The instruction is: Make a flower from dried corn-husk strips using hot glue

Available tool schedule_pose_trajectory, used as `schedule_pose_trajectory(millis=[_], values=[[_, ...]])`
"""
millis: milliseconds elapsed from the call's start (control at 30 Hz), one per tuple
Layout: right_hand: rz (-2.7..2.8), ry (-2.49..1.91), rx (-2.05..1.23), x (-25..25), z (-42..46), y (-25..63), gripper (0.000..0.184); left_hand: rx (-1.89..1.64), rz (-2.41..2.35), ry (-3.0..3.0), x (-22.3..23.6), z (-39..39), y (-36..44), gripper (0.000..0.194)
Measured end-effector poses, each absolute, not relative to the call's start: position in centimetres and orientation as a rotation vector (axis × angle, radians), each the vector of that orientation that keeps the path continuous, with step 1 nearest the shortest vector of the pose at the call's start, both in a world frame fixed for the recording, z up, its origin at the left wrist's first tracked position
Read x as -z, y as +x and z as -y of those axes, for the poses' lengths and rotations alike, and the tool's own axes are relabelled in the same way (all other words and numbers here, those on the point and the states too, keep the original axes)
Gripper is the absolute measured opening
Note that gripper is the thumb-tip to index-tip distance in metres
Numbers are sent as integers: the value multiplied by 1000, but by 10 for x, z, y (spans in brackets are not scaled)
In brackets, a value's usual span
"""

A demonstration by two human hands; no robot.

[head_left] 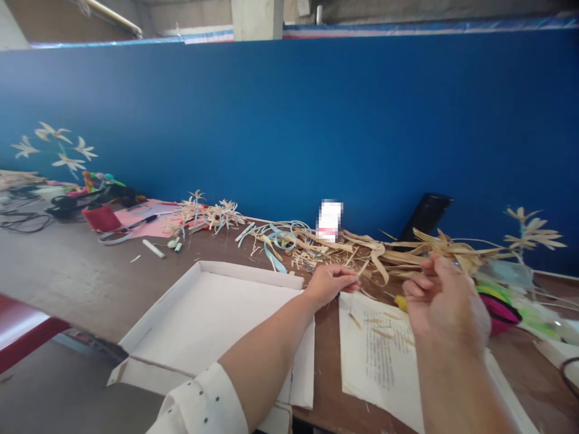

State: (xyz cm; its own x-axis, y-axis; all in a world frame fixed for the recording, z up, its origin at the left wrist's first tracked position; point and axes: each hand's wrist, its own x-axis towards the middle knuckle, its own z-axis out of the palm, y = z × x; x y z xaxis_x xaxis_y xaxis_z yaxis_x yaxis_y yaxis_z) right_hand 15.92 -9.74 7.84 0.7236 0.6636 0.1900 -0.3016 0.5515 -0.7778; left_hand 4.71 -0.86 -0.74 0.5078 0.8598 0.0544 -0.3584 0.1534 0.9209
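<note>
1. Straw-coloured husk strips (373,248) lie tangled along the back of a brown workbench (328,361), before a blue partition (271,132), as a person works bare-handed.
2. Fingertips of the left hand (332,284) close in a narrow pinch, a thin pale strip (363,269) seemingly caught between them, just beyond the top edge of a printed sheet (362,377).
3. Curled fingers mark the right hand (446,295), raised above the sheet's far side; whether it grips anything cannot be told.
4. Fine handling of single strips appears to be the step in hand; the next move, by that judgement, calls for a light, steady pinch.
5. Print on the sheet is too small to read, and an upright white panel (329,220) is pixelated. No brand is legible.
</note>
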Motion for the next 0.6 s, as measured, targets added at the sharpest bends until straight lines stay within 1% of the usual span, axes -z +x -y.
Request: schedule_pose_trajectory(millis=[67,133,200,300,367,467,600], values=[[637,-830,-552,-91,112,157,12,-964,-574,1072,6,8,46,32],[785,-957,-537,-94,124,162,13,-976,-586,1065,3,9,46,30],[936,-1212,-511,-87,131,175,19,-979,-589,1068,0,10,45,28],[1163,-1713,-477,-67,137,197,33,-984,-581,1073,-4,12,44,26],[1312,-1922,-412,-55,139,209,36,-983,-581,1073,-5,11,44,25],[1444,-2098,-339,-46,144,220,38,-971,-588,1070,-6,11,43,25],[1463,-2196,-207,-42,157,242,38,-961,-607,1072,-7,10,42,24]])
